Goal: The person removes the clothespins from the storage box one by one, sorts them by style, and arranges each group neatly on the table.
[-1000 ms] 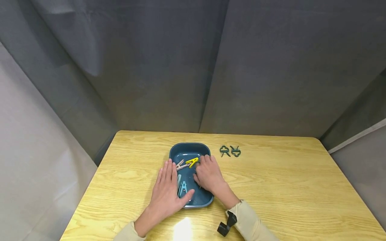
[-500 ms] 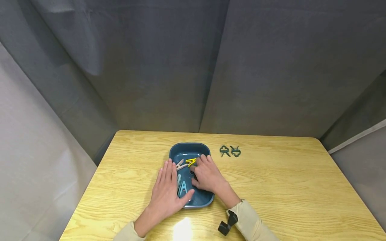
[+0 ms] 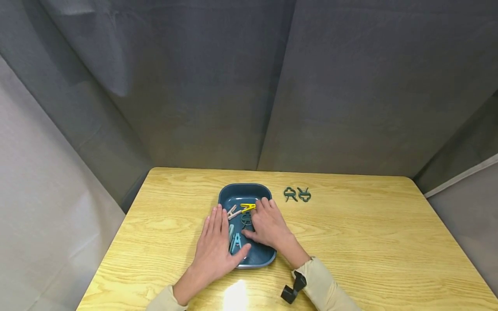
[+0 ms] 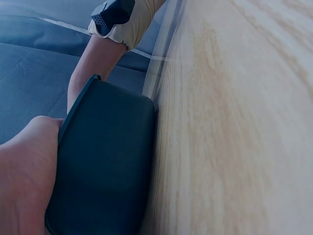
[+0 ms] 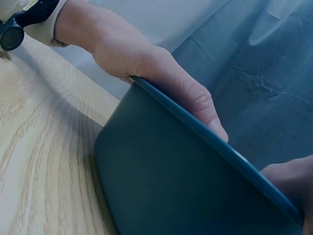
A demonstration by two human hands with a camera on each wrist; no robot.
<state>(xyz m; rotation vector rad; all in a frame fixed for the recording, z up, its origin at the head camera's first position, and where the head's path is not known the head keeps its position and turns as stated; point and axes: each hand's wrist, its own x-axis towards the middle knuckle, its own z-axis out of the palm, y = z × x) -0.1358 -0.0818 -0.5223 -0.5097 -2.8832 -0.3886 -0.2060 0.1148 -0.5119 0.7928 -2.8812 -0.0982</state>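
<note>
A dark blue plastic bin (image 3: 245,188) holds several clips. My left hand (image 3: 212,248) rests along its left side with straight fingers, the thumb reaching over the near end. Inside, my right hand (image 3: 268,226) is beside a dark green clip (image 3: 246,219), thumb and index finger right at it; the fingertips are partly hidden, so I cannot tell whether they grip it. Just beyond lie a yellow clip (image 3: 248,207) and a pale pink clip (image 3: 233,213). Light blue clips (image 3: 237,242) sit by my left hand. In the right wrist view, the thumb (image 5: 198,103) hangs over the bin's rim.
Two dark green clips (image 3: 297,195) lie side by side on the wooden table (image 3: 369,242), right of the bin's far end. Grey curtains (image 3: 194,86) hang behind the table. A black wrist camera (image 3: 293,288) juts from the right sleeve.
My right hand has shifted slightly left inside the bin, and the dark green clip beside it has come into view. The yellow clip has turned a little. My left hand stays put.
</note>
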